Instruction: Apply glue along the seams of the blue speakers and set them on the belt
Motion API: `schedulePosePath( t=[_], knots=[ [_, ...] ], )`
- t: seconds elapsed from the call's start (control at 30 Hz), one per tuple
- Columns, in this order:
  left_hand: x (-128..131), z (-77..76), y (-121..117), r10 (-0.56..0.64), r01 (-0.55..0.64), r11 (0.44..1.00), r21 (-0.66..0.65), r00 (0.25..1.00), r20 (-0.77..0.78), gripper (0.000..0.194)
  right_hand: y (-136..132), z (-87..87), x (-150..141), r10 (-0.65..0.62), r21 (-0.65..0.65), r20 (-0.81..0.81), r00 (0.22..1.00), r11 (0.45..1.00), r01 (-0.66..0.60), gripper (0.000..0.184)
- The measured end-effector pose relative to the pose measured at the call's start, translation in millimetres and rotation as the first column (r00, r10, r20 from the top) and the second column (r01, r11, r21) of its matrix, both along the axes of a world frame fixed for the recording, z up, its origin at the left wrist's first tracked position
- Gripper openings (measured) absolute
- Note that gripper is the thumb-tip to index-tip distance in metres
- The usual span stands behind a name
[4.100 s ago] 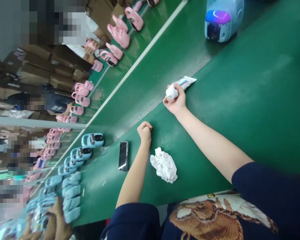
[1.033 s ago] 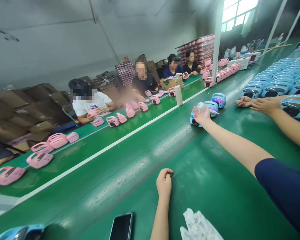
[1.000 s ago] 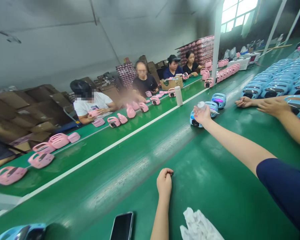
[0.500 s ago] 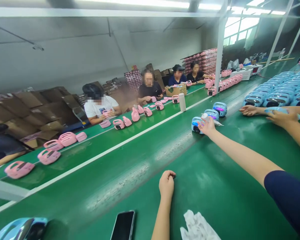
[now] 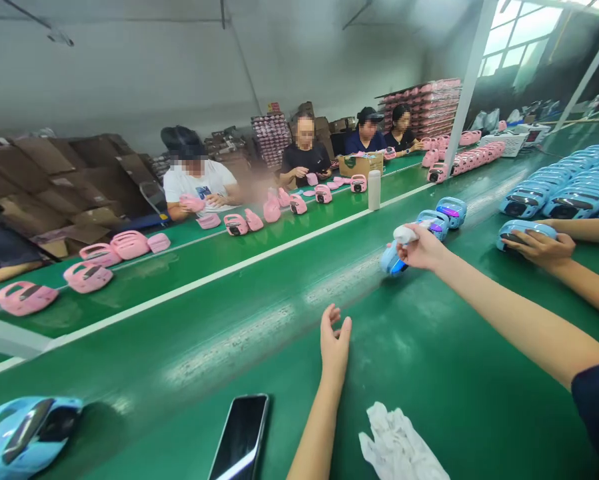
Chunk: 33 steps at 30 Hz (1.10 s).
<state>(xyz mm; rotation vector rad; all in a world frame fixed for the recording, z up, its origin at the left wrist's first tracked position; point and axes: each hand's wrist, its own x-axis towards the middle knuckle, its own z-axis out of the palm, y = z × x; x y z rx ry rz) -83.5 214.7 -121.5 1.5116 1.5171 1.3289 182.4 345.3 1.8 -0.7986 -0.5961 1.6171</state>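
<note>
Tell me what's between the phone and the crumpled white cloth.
In the head view, the person's left forearm runs between the black smartphone and the crumpled white cloth.

White tube (image 5: 404, 234) partly hidden by right hand (image 5: 422, 248); crumpled cloth (image 5: 398, 443) cut off by bottom edge.

The person's left hand (image 5: 335, 347) and right hand (image 5: 420, 248) are bare, with nothing worn on either forearm. A dark navy short fabric sleeve (image 5: 598, 417) ends in a plain, curved hem on the right upper arm.
</note>
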Motion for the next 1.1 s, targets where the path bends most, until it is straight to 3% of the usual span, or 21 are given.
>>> schedulePosePath(
  t=[0.1,0.2,0.27,0.37,0.47,0.57,0.67,0.77,0.87,0.9,0.97,1.07,1.1],
  knots=[
    [2,23.2,-6,-0.109,0.109,0.989,0.102,0.994,0.001,0.061,-48,10.8,-17,0.236,-0.123,0.049,0.971,0.966,-0.228,0.028],
    [2,38.1,-13,-0.233,0.238,0.958,0.159,0.971,-0.046,0.067,-86,11.9,-48,0.407,-0.169,0.001,0.914,0.901,-0.401,0.039],
    [2,38.9,-16,-0.222,0.231,0.956,0.183,0.973,-0.067,0.063,-100,6.1,-70,0.463,-0.152,-0.048,0.885,0.872,-0.465,0.050],
    [0,31.1,-17,-0.130,0.144,0.962,0.231,0.989,-0.072,0.038,-109,-9.5,-92,0.516,-0.115,-0.073,0.854,0.846,-0.521,0.058],
    [-2,24.1,-16,-0.103,0.116,0.957,0.267,0.993,-0.062,0.029,-111,-26.0,-94,0.559,-0.101,-0.026,0.829,0.823,-0.558,0.055],
    [-2,23.2,-14,-0.152,0.156,0.950,0.271,0.988,-0.035,0.025,-116,-34.5,-84,0.544,-0.095,0.057,0.837,0.838,-0.538,0.048],
    [1,25.7,-14,-0.147,0.123,0.955,0.270,0.986,0.073,0.024,-125,-26.3,-72,0.486,-0.065,0.134,0.863,0.874,-0.482,0.045],
    [-1,33.8,-13,-0.044,-0.024,0.968,0.250,0.964,0.264,0.021,-134,-0.9,-65,0.372,0.033,0.162,0.914,0.924,-0.381,0.046],
    [-9,54.1,-15,0.013,-0.131,0.962,0.240,0.899,0.439,0.027,-145,28.9,-68,0.068,0.248,0.153,0.986,0.963,-0.105,0.039],
    [-13,63.7,-18,0.013,-0.146,0.958,0.246,0.881,0.473,0.030,-151,37.1,-70,-0.060,0.335,0.142,0.988,0.942,0.009,0.034],
    [-19,85.4,-26,-0.022,-0.139,0.957,0.256,0.841,0.541,0.036,-164,48.7,-73,-0.266,0.498,0.123,0.956,0.850,0.173,0.026],
    [-22,116.4,-45,-0.120,-0.075,0.965,0.251,0.726,0.677,0.038,-187,54.2,-73,-0.428,0.665,0.126,0.895,0.706,0.244,0.025],
    [-22,124.5,-51,-0.145,-0.057,0.967,0.249,0.681,0.717,0.038,-195,53.7,-72,-0.446,0.696,0.146,0.883,0.681,0.229,0.026]
  ],
)
